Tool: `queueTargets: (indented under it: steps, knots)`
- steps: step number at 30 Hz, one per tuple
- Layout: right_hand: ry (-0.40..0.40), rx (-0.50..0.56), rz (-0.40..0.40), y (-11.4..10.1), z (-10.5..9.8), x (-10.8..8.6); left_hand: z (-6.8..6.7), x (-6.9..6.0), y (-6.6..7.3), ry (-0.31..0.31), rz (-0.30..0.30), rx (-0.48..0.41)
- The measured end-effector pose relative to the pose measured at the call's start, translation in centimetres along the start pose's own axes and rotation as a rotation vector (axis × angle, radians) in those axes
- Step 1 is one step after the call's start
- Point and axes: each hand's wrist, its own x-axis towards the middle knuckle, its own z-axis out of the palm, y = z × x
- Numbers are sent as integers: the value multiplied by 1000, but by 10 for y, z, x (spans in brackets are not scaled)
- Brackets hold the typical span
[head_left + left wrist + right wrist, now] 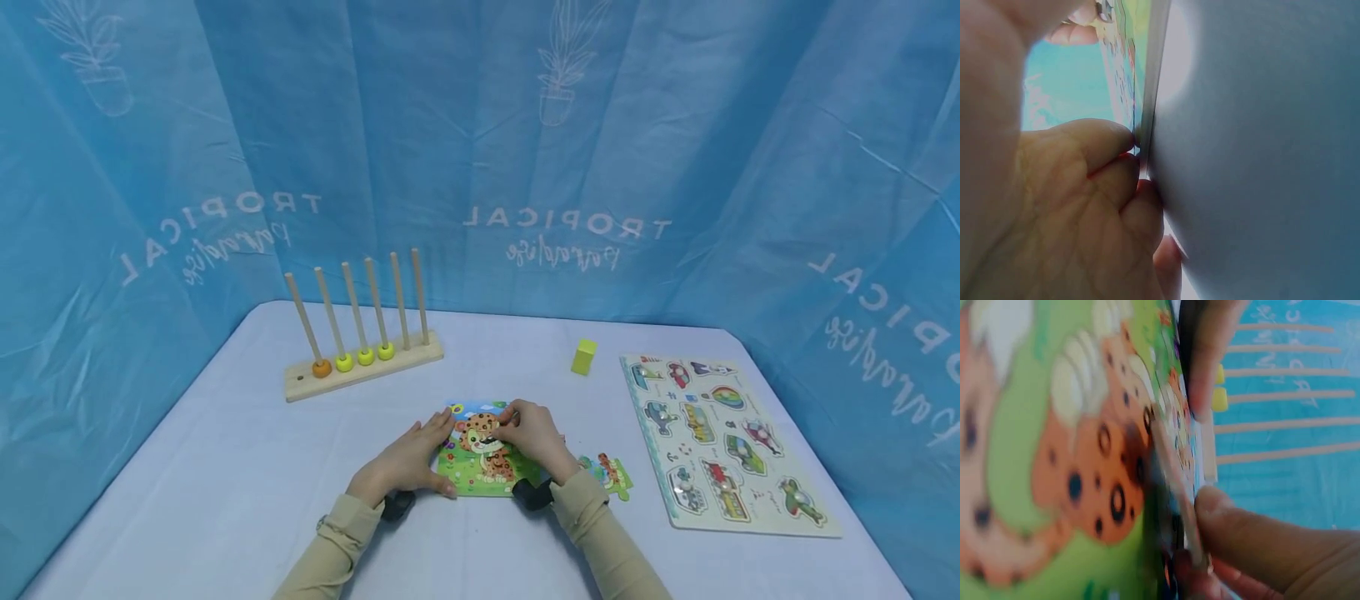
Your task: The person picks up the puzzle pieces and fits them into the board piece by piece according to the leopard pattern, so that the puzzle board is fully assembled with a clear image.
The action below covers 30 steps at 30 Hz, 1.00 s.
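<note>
A jigsaw puzzle (pixel 472 483) with a spotted leopard on green ground lies flat at the middle of the table. My left hand (pixel 408 457) rests along its left side, fingers extended to the upper corner and thumb by the lower one. In the left wrist view the fingertips touch the edge of the puzzle board (pixel 1154 81). Over the puzzle's upper right part, my right hand (pixel 534 432) pinches a puzzle piece (pixel 1177 487) between thumb and fingers. The right wrist view shows that piece tilted up from the board; its picture is hidden.
Loose puzzle pieces (pixel 615 477) lie right of the puzzle, partly behind the right wrist. A wooden peg rack (pixel 412 357) with orange and yellow beads stands at back left. A yellow block (pixel 583 357) stands farther back. A vehicle peg puzzle board (pixel 705 500) lies at right.
</note>
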Motion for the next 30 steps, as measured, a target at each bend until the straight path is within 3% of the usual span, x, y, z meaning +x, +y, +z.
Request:
queueTargets:
  steps: [11, 20, 30]
  knots:
    - [62, -63, 65, -5, 6, 0, 2, 2, -4, -1, 9, 1]
    - [64, 84, 125, -3, 9, 1, 3, 1, -4, -8, 4, -2]
    - [180, -105, 50, -12, 25, -4, 1, -1, -2, -8, 19, 7]
